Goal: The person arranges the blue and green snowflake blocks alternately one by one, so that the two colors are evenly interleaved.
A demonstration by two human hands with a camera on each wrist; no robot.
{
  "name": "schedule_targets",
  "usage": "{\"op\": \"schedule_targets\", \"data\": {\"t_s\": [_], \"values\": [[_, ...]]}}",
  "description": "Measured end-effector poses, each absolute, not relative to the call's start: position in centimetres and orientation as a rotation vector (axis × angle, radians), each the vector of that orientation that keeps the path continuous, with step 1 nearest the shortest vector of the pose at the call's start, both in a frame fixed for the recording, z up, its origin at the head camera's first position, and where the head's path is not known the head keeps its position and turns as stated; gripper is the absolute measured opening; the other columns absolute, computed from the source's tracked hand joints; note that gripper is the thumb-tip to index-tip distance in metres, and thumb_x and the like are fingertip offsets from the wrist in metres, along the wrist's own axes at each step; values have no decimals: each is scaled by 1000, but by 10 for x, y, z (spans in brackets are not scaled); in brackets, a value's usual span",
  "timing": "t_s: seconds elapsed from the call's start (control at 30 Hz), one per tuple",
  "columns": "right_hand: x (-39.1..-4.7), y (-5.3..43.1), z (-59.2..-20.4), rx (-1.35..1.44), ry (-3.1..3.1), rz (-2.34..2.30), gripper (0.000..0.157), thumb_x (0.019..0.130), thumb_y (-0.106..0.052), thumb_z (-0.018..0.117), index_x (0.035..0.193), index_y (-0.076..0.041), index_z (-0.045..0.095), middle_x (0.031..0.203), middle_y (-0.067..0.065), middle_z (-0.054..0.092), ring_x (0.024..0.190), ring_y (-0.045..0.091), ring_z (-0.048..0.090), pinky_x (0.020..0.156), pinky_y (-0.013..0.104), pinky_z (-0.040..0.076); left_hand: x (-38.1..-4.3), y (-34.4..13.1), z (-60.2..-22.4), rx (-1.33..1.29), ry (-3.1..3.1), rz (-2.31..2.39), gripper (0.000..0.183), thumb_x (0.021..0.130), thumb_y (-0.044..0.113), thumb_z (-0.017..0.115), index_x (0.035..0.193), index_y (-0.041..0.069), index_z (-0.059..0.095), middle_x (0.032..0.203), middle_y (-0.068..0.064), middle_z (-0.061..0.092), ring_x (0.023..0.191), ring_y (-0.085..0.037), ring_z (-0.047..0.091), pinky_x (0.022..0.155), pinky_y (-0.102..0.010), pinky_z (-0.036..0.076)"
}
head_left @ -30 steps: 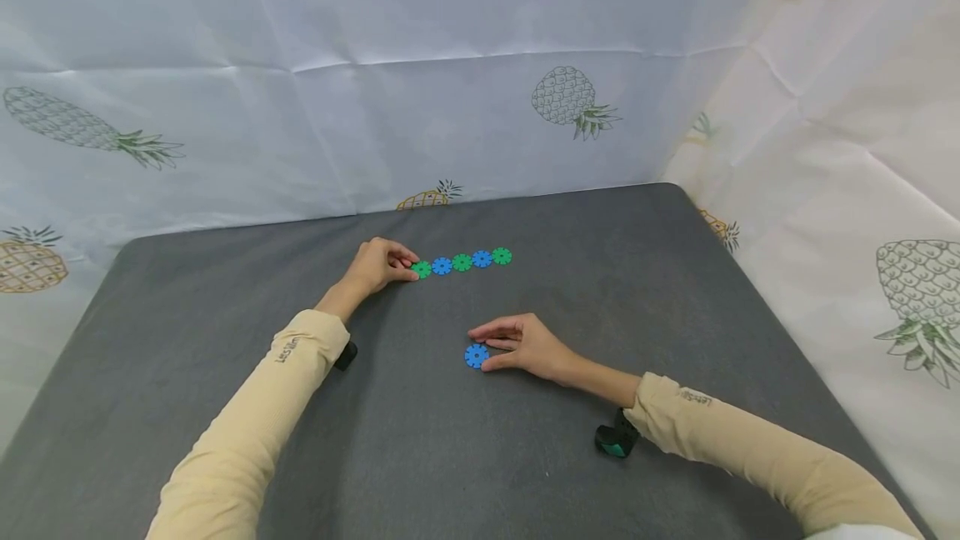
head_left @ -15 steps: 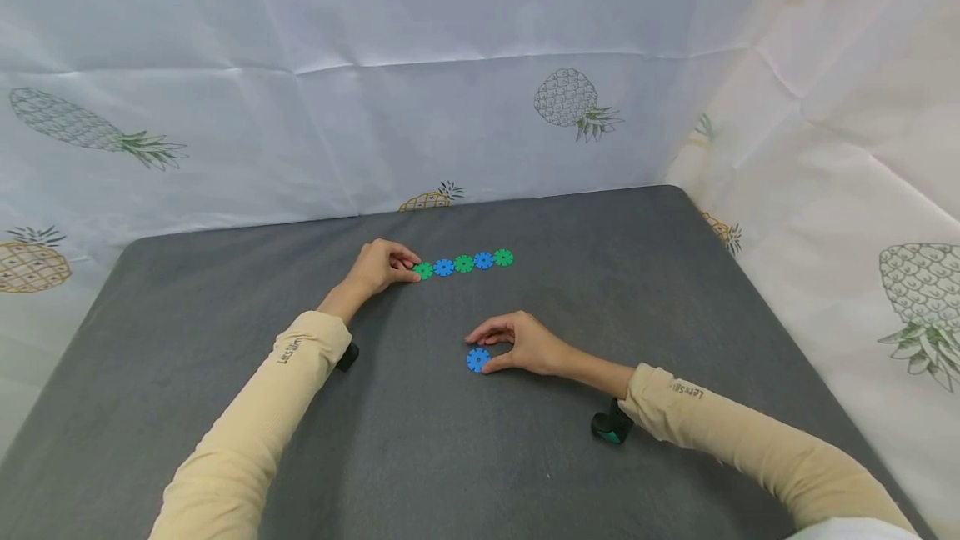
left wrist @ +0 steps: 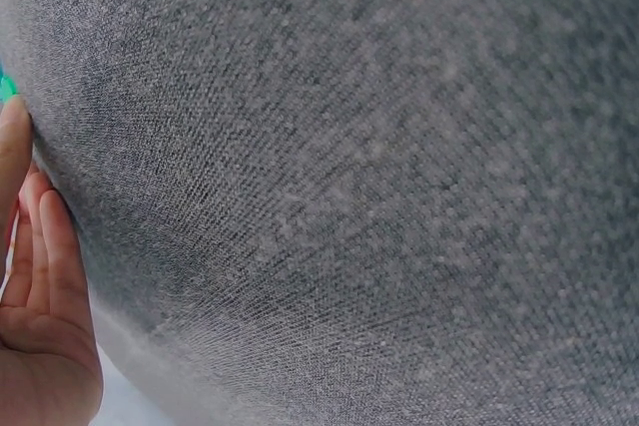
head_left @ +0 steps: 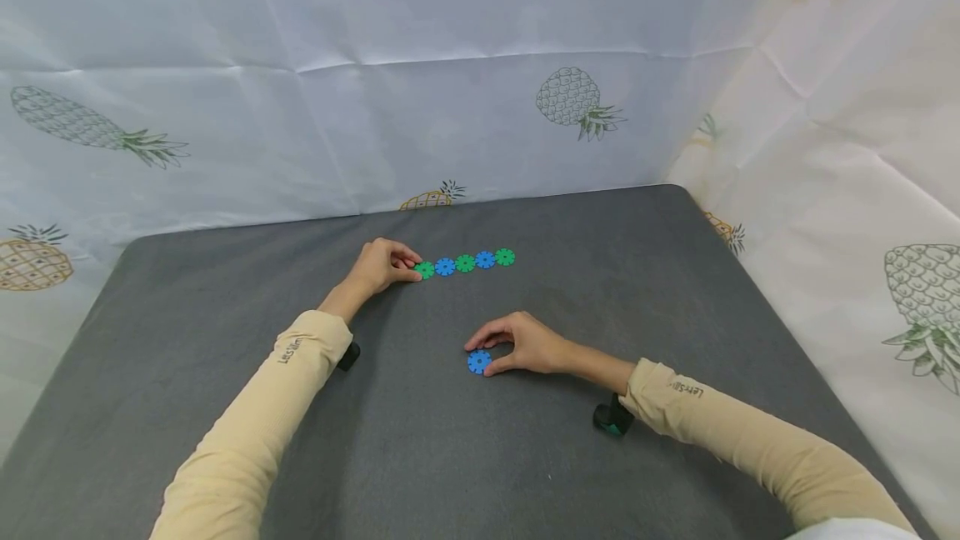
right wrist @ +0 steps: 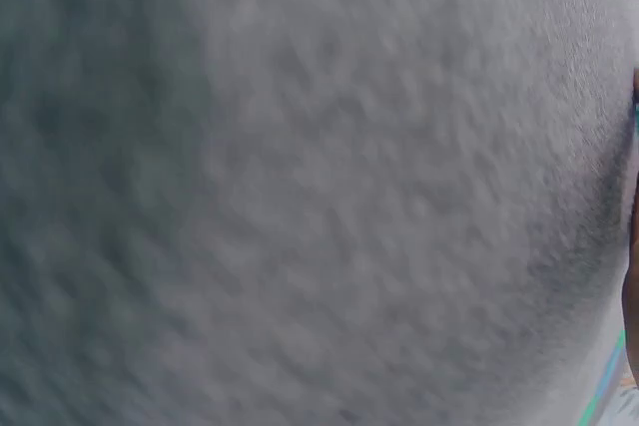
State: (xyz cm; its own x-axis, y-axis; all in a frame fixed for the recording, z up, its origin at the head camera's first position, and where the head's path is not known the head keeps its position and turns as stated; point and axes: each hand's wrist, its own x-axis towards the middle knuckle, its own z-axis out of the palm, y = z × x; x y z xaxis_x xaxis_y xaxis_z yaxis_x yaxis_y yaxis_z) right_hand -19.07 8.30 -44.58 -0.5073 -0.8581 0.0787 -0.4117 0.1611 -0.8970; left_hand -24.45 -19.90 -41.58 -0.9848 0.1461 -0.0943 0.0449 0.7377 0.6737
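Observation:
In the head view several notched plastic discs, green and blue by turns, lie in a slightly slanted row. My left hand [head_left: 378,263] pinches the left-end green disc [head_left: 426,271] at its left edge. A green disc edge [left wrist: 9,87] shows by the thumb in the left wrist view. Nearer to me, a single blue disc [head_left: 479,362] lies flat on the cloth. Thumb and forefinger of my right hand [head_left: 525,344] hold it by its edges. Only a sliver of the right hand [right wrist: 631,306] appears in the right wrist view.
Dark grey cloth covers the table [head_left: 420,448]. A white curtain [head_left: 450,123] printed with pineapples hangs along its back and right side. Small black cameras sit under both wrists, the right one [head_left: 613,417] close to the table surface.
My right fingers have come down to the blue disc's far edge, narrowing the gap with the thumb. The left hand and the row stay the same; the view shifts slightly.

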Motion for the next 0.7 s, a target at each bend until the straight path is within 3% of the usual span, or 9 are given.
{"op": "schedule_targets", "data": {"t_s": [0.2,0.43,0.7], "values": [[-192,83,-442,-1289,2085,-1188,33,77,-8,80,108,-3,71,106,5,69,95,12,62,82,22,52,-244,-199,-415,158,2801,1076,25,80,9,79,102,-2,73,86,-10,68,75,-18,60,70,-30,49],[-192,86,-444,-1394,2116,-1214,29,77,-11,80,104,-4,73,103,4,71,95,12,63,80,22,53,-245,-200,-417,155,2790,1092,25,80,9,79,102,-1,73,86,-11,68,76,-19,61,69,-30,49],[-194,90,-442,-1163,2063,-1398,30,77,-5,79,105,1,72,104,8,72,97,14,67,79,26,55,-246,-200,-417,152,2786,1092,25,80,9,79,102,-1,73,87,-10,69,76,-19,61,69,-30,49]]}}
